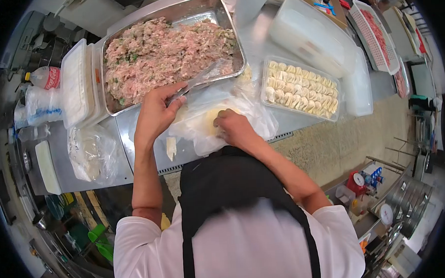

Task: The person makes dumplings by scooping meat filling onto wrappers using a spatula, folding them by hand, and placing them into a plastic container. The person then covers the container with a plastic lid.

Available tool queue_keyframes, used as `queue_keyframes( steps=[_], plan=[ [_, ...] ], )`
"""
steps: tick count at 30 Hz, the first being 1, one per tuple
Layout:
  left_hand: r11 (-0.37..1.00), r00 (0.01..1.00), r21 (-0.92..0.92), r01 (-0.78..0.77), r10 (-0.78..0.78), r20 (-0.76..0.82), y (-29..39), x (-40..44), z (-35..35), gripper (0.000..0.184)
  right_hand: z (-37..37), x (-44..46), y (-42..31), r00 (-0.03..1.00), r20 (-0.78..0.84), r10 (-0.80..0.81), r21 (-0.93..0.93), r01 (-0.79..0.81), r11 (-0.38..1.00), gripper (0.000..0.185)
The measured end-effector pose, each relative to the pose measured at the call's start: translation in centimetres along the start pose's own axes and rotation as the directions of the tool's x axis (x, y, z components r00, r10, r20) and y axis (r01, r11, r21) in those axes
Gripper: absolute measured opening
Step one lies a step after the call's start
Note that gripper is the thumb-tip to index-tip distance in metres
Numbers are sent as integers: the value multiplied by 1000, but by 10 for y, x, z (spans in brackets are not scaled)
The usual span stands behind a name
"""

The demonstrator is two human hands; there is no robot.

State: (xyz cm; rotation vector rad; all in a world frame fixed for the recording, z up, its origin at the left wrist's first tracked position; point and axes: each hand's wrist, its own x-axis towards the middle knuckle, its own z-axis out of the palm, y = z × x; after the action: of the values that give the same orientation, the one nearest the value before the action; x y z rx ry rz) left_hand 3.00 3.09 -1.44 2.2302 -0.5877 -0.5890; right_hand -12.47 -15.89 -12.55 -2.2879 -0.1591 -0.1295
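Observation:
My left hand (157,111) is closed around the handle of a metal spatula (182,92), whose far end is hard to make out near the tray's rim. Beside it, my right hand (235,129) has its fingers pinched at the edge of pale yellow dumpling wrappers (214,120), lying on a clear plastic bag (203,144). How many wrappers the fingers hold is hidden. Just beyond both hands stands a deep metal tray (113,107) of minced meat filling (164,57) with green bits. To the right, rows of folded dumplings (300,90) fill a plastic container (334,115).
Stacked plastic lids (76,83), a bagged item (91,157) and a cola bottle (46,77) stand at left. Large translucent tubs (312,33) and a pink-white basket (377,38) of red meat are at right. A scrap (171,148) lies near the table's front edge.

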Motion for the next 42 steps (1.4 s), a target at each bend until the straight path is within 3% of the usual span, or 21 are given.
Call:
queue_keyframes(
  steps=[2, 6, 9, 11, 12, 14, 17, 21, 23, 24, 26, 27, 29, 30, 31, 32, 33, 35, 39, 41, 42],
  plan=[
    [989, 990, -119, -87, 72, -125, -16, -1, 0, 35, 10, 7, 3, 990, 121, 73, -165, -53, 985, 16],
    [992, 992, -117, -45, 30, -122, -30, -2, -8, 34, 13, 6, 14, 992, 121, 31, -199, -7, 980, 12],
    [983, 972, -113, -147, 123, -198, -39, 1, -7, 34, 14, 3, 26, 995, 91, 38, -92, -30, 995, 9],
    [957, 951, 226, -182, 230, -207, -20, 2, -16, 26, 11, 1, 29, 997, 55, 49, -18, -48, 999, 8],
    [957, 950, 226, -183, 231, -210, -12, 6, -18, 26, 8, 0, 29, 997, 55, 46, -19, -45, 999, 8],
    [866, 982, 472, -162, 190, -13, 4, 24, -20, 20, 0, 0, 27, 982, 63, 178, 188, -187, 964, 10],
    [807, 971, 543, -232, 230, 72, 14, 55, -3, 15, -19, 3, 24, 969, 65, 238, 332, -246, 910, 14],
    [801, 979, 570, -183, 202, 30, -6, 102, 37, 16, -47, 1, 6, 935, 77, 346, 433, -344, 833, 17],
    [820, 955, 505, -268, 156, 252, -14, 118, 51, 15, -54, -2, 5, 928, 79, 363, 454, -358, 816, 18],
    [816, 950, 506, -281, 163, 265, -13, 121, 49, 15, -54, -6, 6, 925, 68, 373, 457, -362, 813, 18],
    [794, 866, 423, -436, 243, 437, -17, 125, 33, 25, -53, -12, 9, 927, 64, 370, 549, -342, 763, 18],
    [791, 862, 421, -443, 246, 444, -20, 124, 26, 25, -54, -14, 8, 925, 57, 375, 550, -343, 762, 18],
    [906, 846, 75, -417, 357, 396, -24, 112, 13, 30, -53, -15, 7, 899, 127, 420, 649, -395, 650, 18],
    [966, 889, -18, -257, 243, 388, -22, 103, 8, 30, -53, -14, 7, 899, 126, 420, 652, -394, 648, 18],
    [966, 887, -15, -257, 242, 392, -20, 94, 2, 30, -52, -15, 6, 893, 106, 438, 682, -386, 621, 18],
    [988, 913, -123, -95, 135, 384, -19, 86, -2, 15, -51, -15, 5, 885, 88, 458, 710, -378, 594, 17],
    [971, 921, -229, 70, 26, 389, -19, 78, -3, 13, -52, -16, 4, 881, 87, 464, 711, -381, 591, 17],
    [948, 923, -296, 113, 10, 384, -22, 58, 1, 15, -52, -15, 2, 860, 55, 507, 781, -353, 515, 18],
    [855, 954, -495, 155, 0, 299, -7, 15, 39, 16, -45, -12, -5, 852, 47, 521, 785, -353, 508, 18],
    [787, 970, -616, 39, 117, 211, -3, 2, 71, 19, -41, -10, -11, 857, 28, 515, 784, -339, 521, 16],
    [836, 975, -548, 9, 116, 192, -3, -1, 79, 20, -40, -11, -9, 859, 37, 511, 781, -344, 522, 16]
  ],
)
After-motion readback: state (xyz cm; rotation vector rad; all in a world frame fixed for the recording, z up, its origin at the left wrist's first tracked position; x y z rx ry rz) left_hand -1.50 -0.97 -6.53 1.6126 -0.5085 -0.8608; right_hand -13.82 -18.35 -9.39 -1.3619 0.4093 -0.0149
